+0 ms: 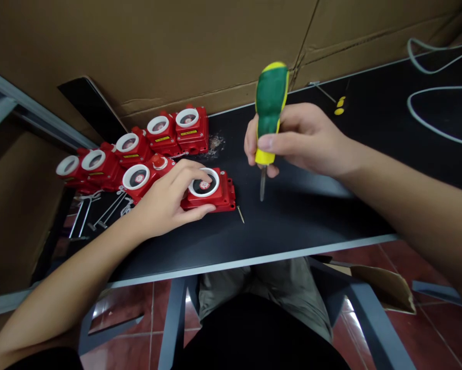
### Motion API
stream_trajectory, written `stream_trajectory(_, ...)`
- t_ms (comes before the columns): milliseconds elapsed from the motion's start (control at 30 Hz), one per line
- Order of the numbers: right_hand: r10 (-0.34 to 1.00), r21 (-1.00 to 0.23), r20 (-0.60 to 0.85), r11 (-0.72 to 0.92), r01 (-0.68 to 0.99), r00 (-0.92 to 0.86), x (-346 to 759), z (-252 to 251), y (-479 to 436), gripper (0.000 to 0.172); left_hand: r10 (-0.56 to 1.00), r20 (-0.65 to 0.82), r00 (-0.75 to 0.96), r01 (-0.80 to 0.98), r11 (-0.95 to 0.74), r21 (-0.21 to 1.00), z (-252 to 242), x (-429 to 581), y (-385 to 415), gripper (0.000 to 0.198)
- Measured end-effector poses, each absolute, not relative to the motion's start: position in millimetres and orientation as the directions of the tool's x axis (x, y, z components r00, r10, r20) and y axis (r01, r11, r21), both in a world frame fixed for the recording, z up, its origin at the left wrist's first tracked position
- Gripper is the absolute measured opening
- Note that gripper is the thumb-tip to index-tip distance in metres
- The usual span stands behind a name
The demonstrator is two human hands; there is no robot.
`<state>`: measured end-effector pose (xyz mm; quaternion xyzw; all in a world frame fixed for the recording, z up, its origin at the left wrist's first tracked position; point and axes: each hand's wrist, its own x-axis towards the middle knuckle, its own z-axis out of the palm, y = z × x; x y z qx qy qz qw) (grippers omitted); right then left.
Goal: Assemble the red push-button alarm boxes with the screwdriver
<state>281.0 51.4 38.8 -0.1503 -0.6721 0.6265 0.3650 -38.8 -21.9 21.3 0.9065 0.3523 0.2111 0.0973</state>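
My left hand (172, 198) is wrapped over a red box (225, 189) with a white ring and a dark round window, its fingers on the ring and front side. A loose screw (240, 214) lies on the black tabletop just right of that box. My right hand (303, 136) grips a green and yellow screwdriver (271, 97), held upright above the table with its metal tip down, apart from the box. Left of my left hand sits another red box (138, 180) with a white ring.
Several similar red boxes (192, 134) stand along the back left. Metal brackets (107, 210) lie at the left. A dark flat panel (90, 103) leans on the cardboard wall (200, 46). Yellow-handled tool (339, 107) and white cable (427, 123) are at right. The table's front edge (254, 260) is near.
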Motion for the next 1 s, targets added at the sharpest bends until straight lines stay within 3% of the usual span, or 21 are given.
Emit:
stream_trajectory(200,0.533,-0.961,0.206,0.269,-0.067,-0.821,284,39,49,0.034,0.653,0.343,0.675,0.573,-0.757,0.313,21,-38,-21,0.039)
stream_trajectory(567,0.530,-0.963,0.222,0.252,-0.097,-0.818,278,23,54,0.027,0.663,0.352,0.660,0.593,-0.748,0.298,20,-38,-21,0.038)
stream_trajectory(1000,0.524,-0.974,0.217,0.168,-0.150,-0.823,275,17,55,0.034,0.641,0.363,0.677,0.579,-0.767,0.277,21,-38,-21,0.038)
